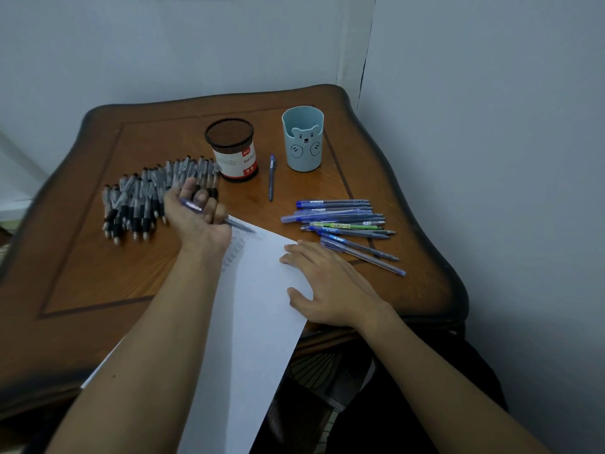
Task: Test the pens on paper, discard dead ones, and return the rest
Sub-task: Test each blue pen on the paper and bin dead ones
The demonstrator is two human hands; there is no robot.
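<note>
My left hand (196, 214) holds a blue pen (240, 225) across its fingers, above the top corner of the white paper (258, 322). The pen's tip points right over the sheet, near small ink marks (234, 250). My right hand (327, 283) lies flat on the paper's right edge, fingers spread. A heap of several black-grip pens (147, 198) lies left of my left hand. Several blue pens (343, 224) lie in a pile to the right. One blue pen (271, 176) lies alone between the two holders.
A black mesh holder (234, 152) and a light blue bear holder (302, 139) stand at the back of the wooden table (98, 273). Walls close in behind and to the right. The paper hangs over the table's front edge.
</note>
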